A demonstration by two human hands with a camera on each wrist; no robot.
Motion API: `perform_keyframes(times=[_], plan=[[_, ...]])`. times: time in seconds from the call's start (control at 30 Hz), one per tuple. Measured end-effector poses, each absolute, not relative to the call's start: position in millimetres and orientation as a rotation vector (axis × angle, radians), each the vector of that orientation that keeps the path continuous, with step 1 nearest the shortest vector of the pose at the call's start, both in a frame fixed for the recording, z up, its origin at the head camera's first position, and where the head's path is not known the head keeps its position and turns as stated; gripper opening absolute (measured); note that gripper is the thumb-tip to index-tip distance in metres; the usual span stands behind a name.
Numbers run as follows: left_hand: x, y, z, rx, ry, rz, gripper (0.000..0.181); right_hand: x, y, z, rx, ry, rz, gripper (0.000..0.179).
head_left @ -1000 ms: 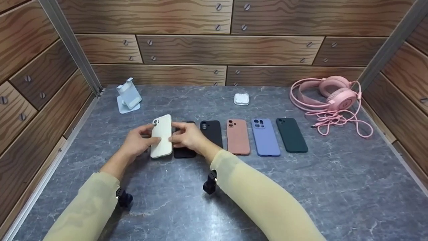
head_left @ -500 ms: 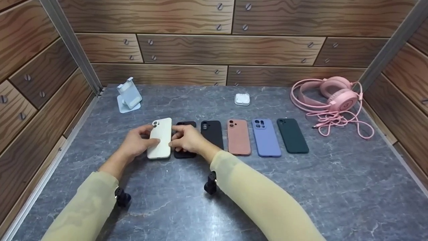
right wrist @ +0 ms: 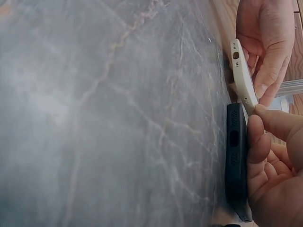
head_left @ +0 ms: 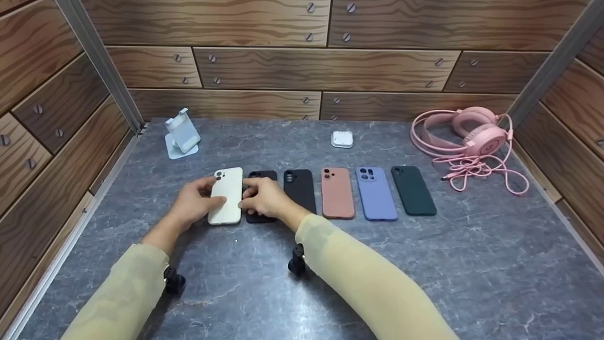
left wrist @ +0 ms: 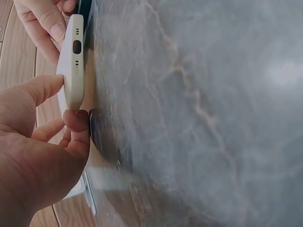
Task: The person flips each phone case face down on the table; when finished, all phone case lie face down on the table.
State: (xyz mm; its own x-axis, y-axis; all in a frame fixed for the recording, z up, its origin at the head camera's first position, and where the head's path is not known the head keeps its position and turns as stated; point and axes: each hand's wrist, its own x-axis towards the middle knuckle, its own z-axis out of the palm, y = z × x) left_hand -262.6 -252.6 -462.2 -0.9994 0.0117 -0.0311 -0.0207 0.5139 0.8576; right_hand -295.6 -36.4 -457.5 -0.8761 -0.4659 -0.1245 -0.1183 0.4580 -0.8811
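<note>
A white phone case (head_left: 229, 189) lies at the left end of a row of cases, camera cutouts at the far end. My left hand (head_left: 189, 204) holds its left edge, thumb on the back. On the opposite side my right hand (head_left: 270, 196) pinches the right edge between thumb and fingers. In the right wrist view, the white case looks slightly tilted, one corner beside a black phone case (right wrist: 236, 161). That black case is partly hidden under my right hand in the head view. The left wrist view shows the white case's port opening (left wrist: 76, 47).
Rightward stand another black case (head_left: 298, 186), a pink case (head_left: 337, 193), a lavender case (head_left: 377, 196) and a dark green case (head_left: 414, 191). Behind are a pale phone stand (head_left: 183, 134), a small white box (head_left: 342, 139) and pink headphones (head_left: 483, 139) with a coiled cable.
The white case has been lowered from a raised tilt toward the table, its far end coming nearer to me. Both hands keep hold of it and have barely moved.
</note>
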Motion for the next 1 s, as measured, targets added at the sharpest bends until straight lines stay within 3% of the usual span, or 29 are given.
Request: perform_keyframes(times=[0.67, 1.0], plan=[[-262, -252, -463, -0.064, 2.688, 1.487, 0.067, -297, -36, -458, -0.479, 2.331, -1.43, 0.067], [-263, -255, -450, -0.056, 2.741, 1.44, 0.065, -301, -10, -435, -0.488, 2.263, -1.577, 0.069]])
